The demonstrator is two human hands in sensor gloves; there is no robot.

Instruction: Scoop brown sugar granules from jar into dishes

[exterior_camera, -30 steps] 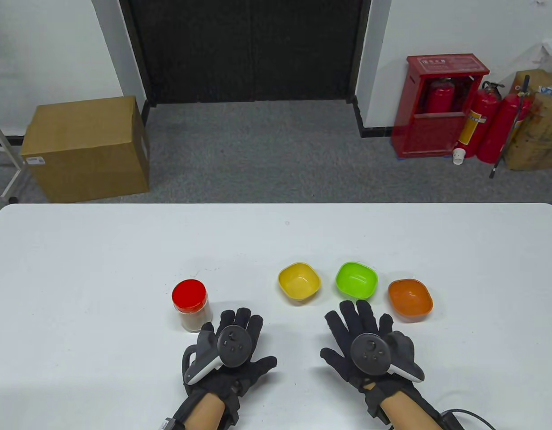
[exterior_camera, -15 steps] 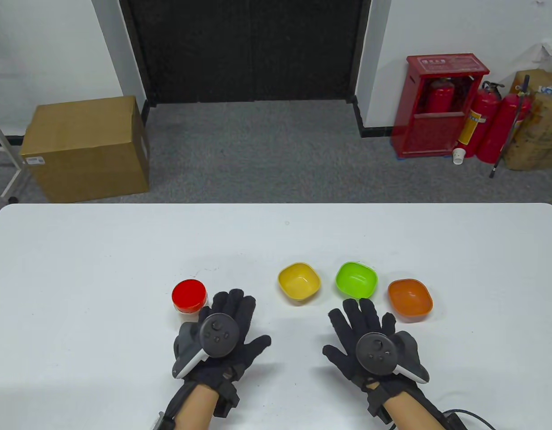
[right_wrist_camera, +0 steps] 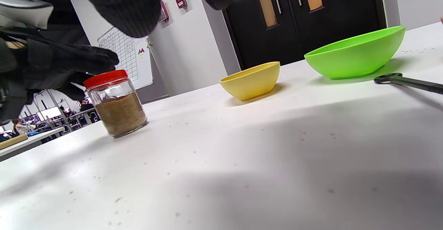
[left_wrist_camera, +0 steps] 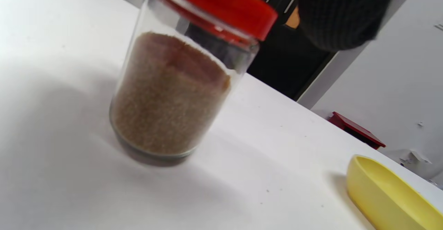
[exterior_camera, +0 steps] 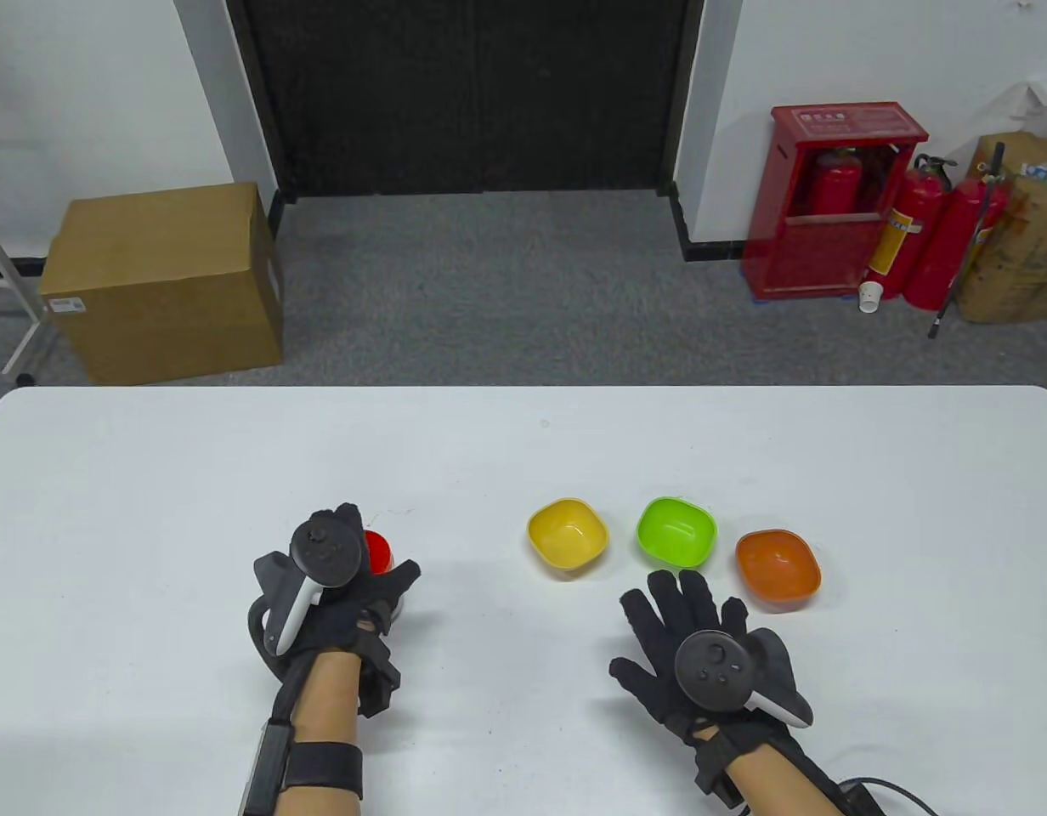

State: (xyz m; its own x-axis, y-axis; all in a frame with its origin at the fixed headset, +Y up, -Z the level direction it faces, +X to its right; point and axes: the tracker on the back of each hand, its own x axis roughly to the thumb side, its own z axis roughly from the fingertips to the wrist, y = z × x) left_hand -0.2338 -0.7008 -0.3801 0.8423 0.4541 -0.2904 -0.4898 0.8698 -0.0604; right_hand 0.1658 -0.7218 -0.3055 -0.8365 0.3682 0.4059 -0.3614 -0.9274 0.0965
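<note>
Left hand (exterior_camera: pixel 336 578) at jar (right_wrist_camera: pixel 117 103), fingers curled around lid (left_wrist_camera: pixel 221 5); real grasp or only touch, could not tell. Jar upright, just under that hand. Right hand (exterior_camera: pixel 702 654) relaxed, flat, far to right of jar, near dishes (exterior_camera: pixel 676 531).

The jar (left_wrist_camera: pixel 173 95) is showing brown granules under a red lid (left_wrist_camera: pixel 225 5); the dishes are glowing yellow (exterior_camera: pixel 567 535), green (exterior_camera: pixel 676 532) and orange (exterior_camera: pixel 778 564); black gloves are covering the left hand (exterior_camera: pixel 336 586) and right hand (exterior_camera: pixel 702 654).

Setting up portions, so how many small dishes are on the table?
3, in a row: yellow dish nearest the jar, green dish in the middle, orange dish far right.
</note>
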